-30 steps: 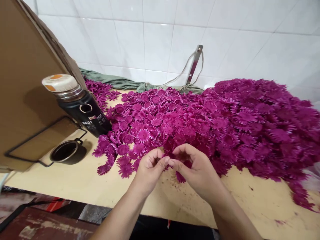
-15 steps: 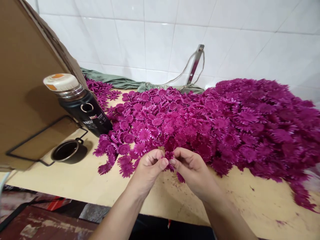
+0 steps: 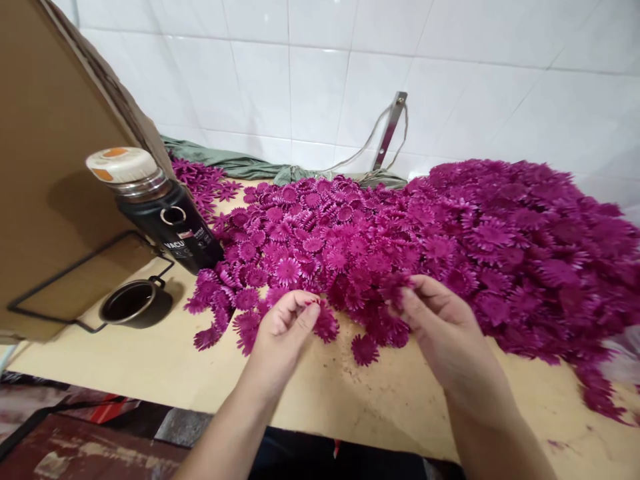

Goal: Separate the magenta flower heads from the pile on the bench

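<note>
With the view as a clock face, we have our right hand (image 3: 447, 327) at four o'clock, its thumb and forefinger pinched on a magenta flower (image 3: 397, 291), slightly blurred, that sits just in from the fingertips, over the front edge of the heap. Our left hand (image 3: 286, 327), at seven o'clock, has thumb and forefinger closed on a small reddish bit (image 3: 309, 303); a second flower (image 3: 327, 325) shows right beside those tips, and we cannot tell whether the bit belongs to it. We see round, flat blooms with toothed, narrow petals, paler at some edges and darker in the folds, all one purplish pink. The heap (image 3: 525, 253) of them rises highest at three o'clock and thins out leftward past the centre, where single flowers lie on the pale tabletop (image 3: 200, 373). At nine o'clock we have a black bottle (image 3: 173, 230) with a white and orange cap, and near it, slightly lower, a dark cup (image 3: 150, 312).
</note>
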The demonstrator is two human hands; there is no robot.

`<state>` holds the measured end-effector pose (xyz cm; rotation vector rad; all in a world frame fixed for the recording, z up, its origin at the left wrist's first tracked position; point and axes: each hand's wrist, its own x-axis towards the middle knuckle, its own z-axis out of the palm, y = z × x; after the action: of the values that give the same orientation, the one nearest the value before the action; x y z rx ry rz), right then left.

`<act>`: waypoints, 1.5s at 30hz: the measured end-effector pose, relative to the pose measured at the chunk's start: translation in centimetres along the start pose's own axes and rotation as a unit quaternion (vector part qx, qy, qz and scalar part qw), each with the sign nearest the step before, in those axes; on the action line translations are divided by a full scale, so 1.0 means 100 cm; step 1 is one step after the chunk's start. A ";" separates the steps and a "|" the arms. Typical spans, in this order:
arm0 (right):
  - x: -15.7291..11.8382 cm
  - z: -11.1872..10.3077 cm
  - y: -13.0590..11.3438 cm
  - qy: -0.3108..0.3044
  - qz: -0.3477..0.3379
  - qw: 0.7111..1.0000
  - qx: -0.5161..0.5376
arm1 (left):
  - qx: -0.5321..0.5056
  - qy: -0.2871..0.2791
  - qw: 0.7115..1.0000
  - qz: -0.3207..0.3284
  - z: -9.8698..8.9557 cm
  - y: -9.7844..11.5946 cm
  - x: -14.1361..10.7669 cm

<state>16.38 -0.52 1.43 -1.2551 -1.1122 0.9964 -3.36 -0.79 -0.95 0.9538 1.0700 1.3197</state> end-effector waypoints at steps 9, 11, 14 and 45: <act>-0.021 0.033 0.003 -0.087 -0.023 0.991 -0.096 | 0.220 -0.043 0.961 0.161 0.015 0.002 -0.006; -0.023 0.036 0.006 -0.063 -0.056 0.984 -0.160 | 0.194 -0.096 0.971 0.097 0.020 0.003 -0.009; -0.026 0.039 0.008 -0.035 -0.118 0.956 -0.267 | 0.115 -0.113 0.987 0.010 0.025 0.000 -0.009; -0.024 0.053 0.010 -0.147 0.023 0.989 -0.021 | 0.095 -0.087 0.991 -0.030 0.019 -0.002 0.007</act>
<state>10.71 -1.76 0.17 -1.1973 -1.3402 1.2262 -1.55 0.03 -0.66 1.1479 1.0926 1.0788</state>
